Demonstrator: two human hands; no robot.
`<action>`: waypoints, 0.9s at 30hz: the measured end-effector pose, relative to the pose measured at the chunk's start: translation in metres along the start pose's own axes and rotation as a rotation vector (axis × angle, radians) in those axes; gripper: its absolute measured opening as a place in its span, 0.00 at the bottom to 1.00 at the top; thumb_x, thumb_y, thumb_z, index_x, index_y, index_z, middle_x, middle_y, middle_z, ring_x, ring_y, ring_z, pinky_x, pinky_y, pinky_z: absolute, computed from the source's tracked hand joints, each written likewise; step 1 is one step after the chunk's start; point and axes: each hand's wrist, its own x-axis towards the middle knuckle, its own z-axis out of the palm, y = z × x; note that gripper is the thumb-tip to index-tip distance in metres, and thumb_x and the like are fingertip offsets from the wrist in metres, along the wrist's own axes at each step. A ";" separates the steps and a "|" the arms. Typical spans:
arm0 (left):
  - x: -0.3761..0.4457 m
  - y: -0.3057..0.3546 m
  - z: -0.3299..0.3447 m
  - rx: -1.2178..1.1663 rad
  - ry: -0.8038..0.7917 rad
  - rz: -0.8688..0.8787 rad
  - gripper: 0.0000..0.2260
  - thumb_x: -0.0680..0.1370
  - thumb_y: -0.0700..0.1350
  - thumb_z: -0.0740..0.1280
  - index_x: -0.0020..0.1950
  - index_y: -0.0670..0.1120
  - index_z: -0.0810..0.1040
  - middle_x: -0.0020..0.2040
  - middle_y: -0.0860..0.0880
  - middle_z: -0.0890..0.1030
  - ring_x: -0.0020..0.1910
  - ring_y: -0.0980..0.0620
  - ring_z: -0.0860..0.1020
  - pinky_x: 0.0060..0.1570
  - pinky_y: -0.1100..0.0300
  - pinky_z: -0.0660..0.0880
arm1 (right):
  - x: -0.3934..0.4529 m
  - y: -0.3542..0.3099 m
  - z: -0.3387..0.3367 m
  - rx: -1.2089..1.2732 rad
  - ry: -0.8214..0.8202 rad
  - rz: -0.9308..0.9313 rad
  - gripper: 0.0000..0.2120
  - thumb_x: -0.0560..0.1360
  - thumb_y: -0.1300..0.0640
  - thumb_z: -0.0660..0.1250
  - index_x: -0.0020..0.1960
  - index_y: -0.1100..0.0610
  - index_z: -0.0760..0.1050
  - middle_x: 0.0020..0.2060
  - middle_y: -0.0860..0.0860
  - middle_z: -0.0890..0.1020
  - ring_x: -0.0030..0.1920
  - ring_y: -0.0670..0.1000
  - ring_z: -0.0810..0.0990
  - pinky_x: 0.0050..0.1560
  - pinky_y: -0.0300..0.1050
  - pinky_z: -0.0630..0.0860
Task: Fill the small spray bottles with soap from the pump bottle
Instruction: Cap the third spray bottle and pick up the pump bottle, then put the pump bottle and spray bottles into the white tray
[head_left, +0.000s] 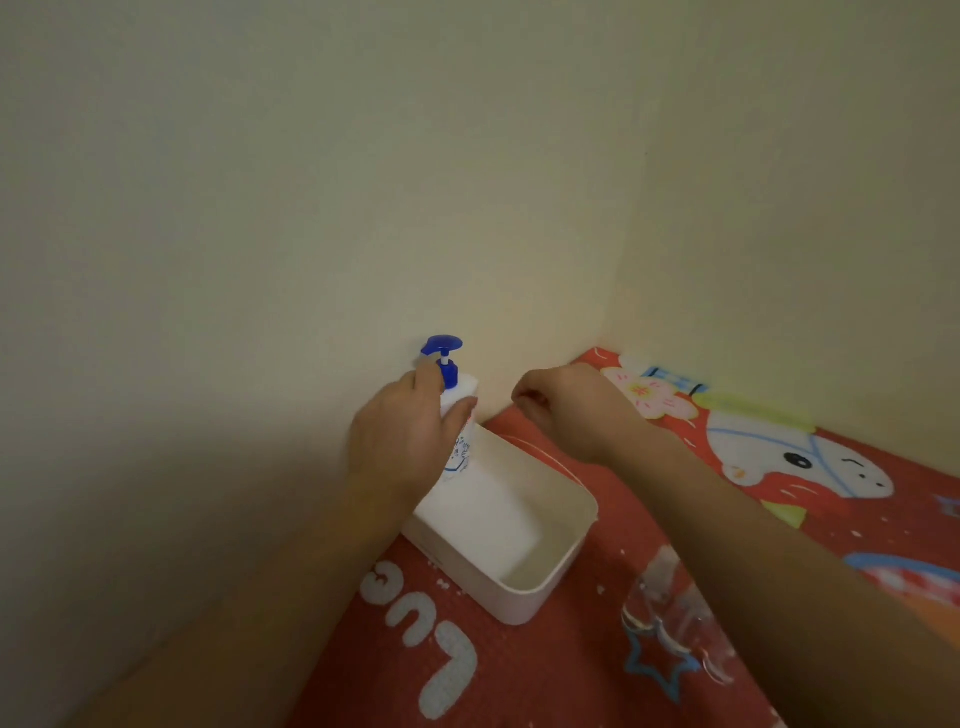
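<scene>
Wrapped around the white pump bottle (457, 415), the left hand (402, 441) grips its body; it stands upright at the bin's (550, 566) eleven o'clock corner, blue nozzle toward nine. Right hand (563, 410) curls, apparently holding nothing. Blurred clear spray bottles (675, 623) lie at five o'clock.

White box (545, 566) on red cartoon mat (519, 670) — cream walls (311, 182) behind.

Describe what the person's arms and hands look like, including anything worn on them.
Both forearms are bare as far as the frame shows, with no sleeves visible. The left hand and right hand wear no gloves, and no rings, watch or bracelet are visible. The picture is too soft to show markings.
</scene>
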 end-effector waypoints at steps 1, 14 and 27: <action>-0.003 0.006 0.000 -0.027 0.009 0.031 0.14 0.80 0.55 0.62 0.51 0.45 0.74 0.43 0.48 0.81 0.41 0.46 0.79 0.38 0.54 0.72 | -0.007 0.002 -0.004 0.004 0.016 -0.001 0.09 0.76 0.56 0.62 0.50 0.52 0.81 0.41 0.50 0.85 0.41 0.54 0.81 0.42 0.52 0.79; -0.051 0.089 0.021 -0.534 -0.451 0.345 0.05 0.79 0.46 0.65 0.50 0.48 0.80 0.42 0.51 0.83 0.42 0.51 0.80 0.46 0.53 0.76 | -0.126 0.018 -0.057 -0.017 0.089 0.220 0.13 0.78 0.50 0.62 0.39 0.54 0.78 0.32 0.50 0.82 0.35 0.53 0.79 0.38 0.50 0.76; -0.079 0.120 0.053 -0.443 -0.550 0.447 0.08 0.78 0.53 0.64 0.51 0.52 0.79 0.46 0.53 0.79 0.44 0.51 0.78 0.45 0.55 0.74 | -0.203 0.017 -0.051 -0.065 -0.170 0.392 0.11 0.74 0.50 0.63 0.53 0.52 0.79 0.46 0.49 0.83 0.47 0.52 0.80 0.46 0.48 0.77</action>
